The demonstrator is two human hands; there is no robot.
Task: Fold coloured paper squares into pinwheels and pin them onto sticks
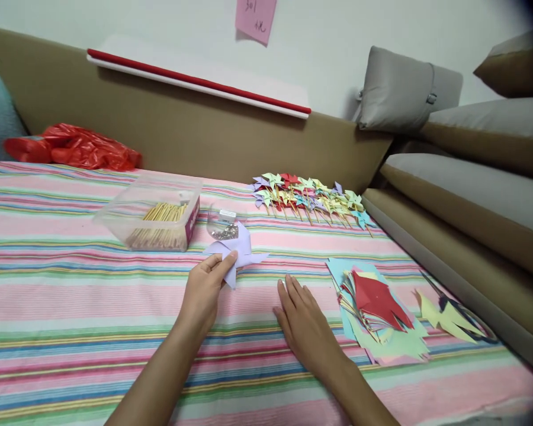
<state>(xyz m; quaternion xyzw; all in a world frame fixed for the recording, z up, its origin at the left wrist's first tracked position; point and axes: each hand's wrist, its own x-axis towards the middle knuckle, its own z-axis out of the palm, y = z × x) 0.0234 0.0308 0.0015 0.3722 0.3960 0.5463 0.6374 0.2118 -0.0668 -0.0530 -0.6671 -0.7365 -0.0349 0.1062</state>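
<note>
My left hand (pixel 206 288) pinches a lilac paper pinwheel (pixel 244 248) between thumb and fingers, above the striped cloth. Just behind the pinwheel stands a clear round container (pixel 217 219) with small metal pins (pixel 225 232) and a small white piece inside. Palm down, with fingers stretched out, my right hand (pixel 304 325) is over the cloth to the right and holds nothing I can see. Nearest to it is a stack of cut coloured paper (pixel 377 299), a red sheet on top.
A clear plastic box (pixel 115 222) of wooden sticks (pixel 164 216) stands at the left. Finished pinwheels on sticks (pixel 311 198) lie at the back. Scissors (pixel 464 313) and a yellow cut sheet (pixel 448 319) lie far right, beside stacked cushions (pixel 479 195). A red plastic bag (pixel 84 148) sits back left.
</note>
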